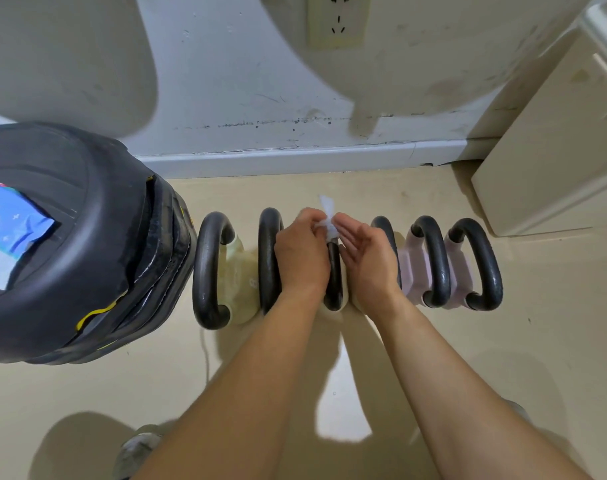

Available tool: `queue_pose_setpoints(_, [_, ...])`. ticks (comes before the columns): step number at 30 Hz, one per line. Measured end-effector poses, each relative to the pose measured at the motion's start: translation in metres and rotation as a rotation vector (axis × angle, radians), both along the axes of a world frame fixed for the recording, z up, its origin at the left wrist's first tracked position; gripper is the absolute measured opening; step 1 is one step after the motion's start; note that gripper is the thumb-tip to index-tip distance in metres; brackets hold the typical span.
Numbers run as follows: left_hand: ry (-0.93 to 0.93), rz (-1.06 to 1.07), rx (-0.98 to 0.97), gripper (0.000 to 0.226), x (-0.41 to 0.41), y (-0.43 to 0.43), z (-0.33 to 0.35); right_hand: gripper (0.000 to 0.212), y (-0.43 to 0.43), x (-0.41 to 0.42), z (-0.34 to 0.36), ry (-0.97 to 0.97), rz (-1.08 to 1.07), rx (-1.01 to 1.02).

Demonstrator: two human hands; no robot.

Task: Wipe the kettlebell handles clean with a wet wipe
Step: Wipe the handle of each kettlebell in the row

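Observation:
Several kettlebells with black handles stand in a row on the beige floor by the wall. Cream-bodied ones [238, 275] are at the left and pale pink ones [416, 268] at the right. A white wet wipe [329, 220] is wrapped around the top of the middle handle [333, 271]. My left hand [300, 249] pinches the wipe from the left. From the right, my right hand [364, 251] touches it with fairly straight fingers. Both hands hide the bodies of the middle kettlebells.
A black bin [87, 237] with a blue and white packet in its opening stands close at the left. A cream cabinet [554, 150] fills the right corner. The scuffed wall, its baseboard [295, 157] and a socket [338, 20] lie just behind the row.

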State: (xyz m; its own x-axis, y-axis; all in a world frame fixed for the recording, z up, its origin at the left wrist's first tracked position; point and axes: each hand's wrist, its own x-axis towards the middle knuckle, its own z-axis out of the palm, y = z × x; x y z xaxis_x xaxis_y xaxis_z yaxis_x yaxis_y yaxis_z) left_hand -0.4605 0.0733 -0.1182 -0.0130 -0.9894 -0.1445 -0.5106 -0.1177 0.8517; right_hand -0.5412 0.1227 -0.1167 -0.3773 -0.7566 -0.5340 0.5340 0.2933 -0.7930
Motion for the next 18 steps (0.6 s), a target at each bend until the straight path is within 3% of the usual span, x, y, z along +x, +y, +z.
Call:
queue_pose_setpoints(4, [-0.251,-0.297,-0.128,0.022,0.004,0.0,0.002,0.046,-0.003,-0.003,-0.004,-0.079,-0.009,-0.012])
queue_pose_setpoints(9, [-0.428,-0.599,-0.126,0.038,0.017,-0.005,0.017,0.038,-0.009,0.0,-0.008,0.076,0.077,-0.057])
queue_pose_setpoints(11, [-0.386,-0.539,-0.077,0.034,0.019,-0.008,0.021,0.034,-0.007,-0.001,-0.012,0.262,0.156,-0.086])
queue_pose_setpoints(15, [-0.079,-0.21,0.085,0.016,0.012,-0.009,0.023,0.038,0.0,-0.004,-0.017,0.477,0.186,-0.055])
queue_pose_setpoints(18, [-0.012,-0.078,0.103,0.021,0.009,-0.008,0.015,0.026,0.002,-0.005,-0.021,0.575,0.188,-0.039])
